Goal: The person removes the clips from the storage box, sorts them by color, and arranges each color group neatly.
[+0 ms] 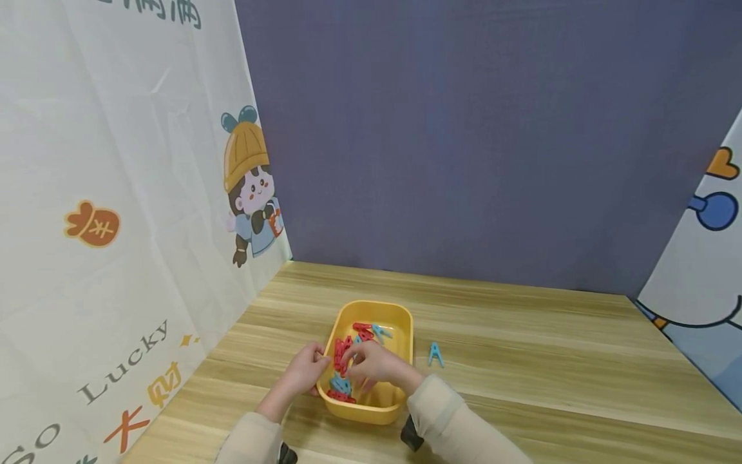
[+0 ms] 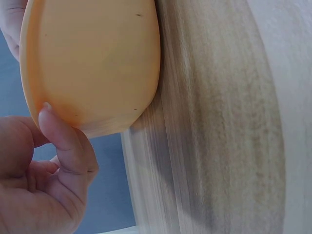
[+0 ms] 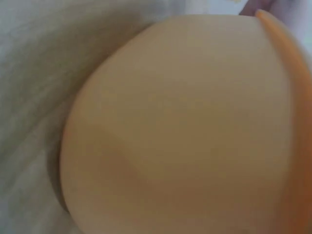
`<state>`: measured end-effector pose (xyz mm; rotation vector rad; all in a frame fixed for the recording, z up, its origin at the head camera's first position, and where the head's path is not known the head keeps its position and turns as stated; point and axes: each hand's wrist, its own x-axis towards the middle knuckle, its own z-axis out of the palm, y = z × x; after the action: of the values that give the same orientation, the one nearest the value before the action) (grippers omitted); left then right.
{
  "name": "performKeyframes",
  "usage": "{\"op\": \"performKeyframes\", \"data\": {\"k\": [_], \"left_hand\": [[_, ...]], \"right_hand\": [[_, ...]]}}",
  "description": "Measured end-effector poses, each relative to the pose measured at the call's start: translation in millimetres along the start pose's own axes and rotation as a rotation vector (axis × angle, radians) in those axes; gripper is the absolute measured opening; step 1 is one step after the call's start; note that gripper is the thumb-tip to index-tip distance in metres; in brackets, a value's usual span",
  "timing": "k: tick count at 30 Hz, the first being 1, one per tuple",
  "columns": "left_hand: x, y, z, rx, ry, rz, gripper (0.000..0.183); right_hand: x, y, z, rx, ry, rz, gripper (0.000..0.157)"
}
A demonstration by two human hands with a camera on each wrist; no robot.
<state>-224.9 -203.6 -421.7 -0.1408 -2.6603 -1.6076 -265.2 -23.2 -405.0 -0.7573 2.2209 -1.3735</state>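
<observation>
A yellow plastic basin [image 1: 373,415] stands on the table with several red clothespins [image 1: 339,353] and blue clothespins [image 1: 341,385] inside, mostly along its left side. My left hand [image 1: 306,368] pinches the basin's left rim. In the left wrist view, the thumb and fingers of that left hand [image 2: 58,165] grip the rim, and the basin's outer wall [image 2: 97,63] fills the upper left. Over the inside of the basin, my right hand [image 1: 377,362] bends its fingers down among the clothespins. Whether those fingertips hold a clothespin cannot be seen. The right wrist view shows mainly the basin's outer wall [image 3: 185,122].
One blue clothespin [image 1: 436,354] lies on the wooden table [image 1: 522,361], just right of the basin. A dark blue-grey panel [image 1: 452,142] rises behind the table. White printed sheets flank it, a left sheet [image 1: 145,161] and a right sheet [image 1: 690,258].
</observation>
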Motion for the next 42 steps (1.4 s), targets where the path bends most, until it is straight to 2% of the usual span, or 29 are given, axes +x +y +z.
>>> {"op": "performKeyframes", "data": {"k": [2,8,15,29,33,38,42], "left_hand": [[-0.2,-0.3,-0.4,0.006,-0.004,0.012,0.018],[0.7,2.9,2.0,0.013,0.011,-0.019,0.013],[3.0,1.5,2.9,0.043,0.005,-0.040,0.011],[0.4,4.8,1.7,0.032,0.002,-0.051,0.011],[0.6,4.0,2.4,0.026,0.009,-0.043,0.010],[1.6,2.2,3.2,0.016,0.013,-0.031,0.009],[2.0,1.0,3.0,0.016,0.014,-0.027,0.009]], "right_hand": [[1,1,2.9,0.000,-0.007,0.010,0.016],[3,2,13.9,-0.011,-0.005,0.035,0.018],[8,4,23.5,-0.152,0.048,0.003,0.019],[15,8,35.7,-0.280,0.142,-0.004,0.022],[15,6,36.9,-0.303,0.131,0.023,0.022],[13,2,35.2,-0.347,0.062,0.066,0.015],[11,-2,34.4,-0.400,0.014,0.058,0.011]]}}
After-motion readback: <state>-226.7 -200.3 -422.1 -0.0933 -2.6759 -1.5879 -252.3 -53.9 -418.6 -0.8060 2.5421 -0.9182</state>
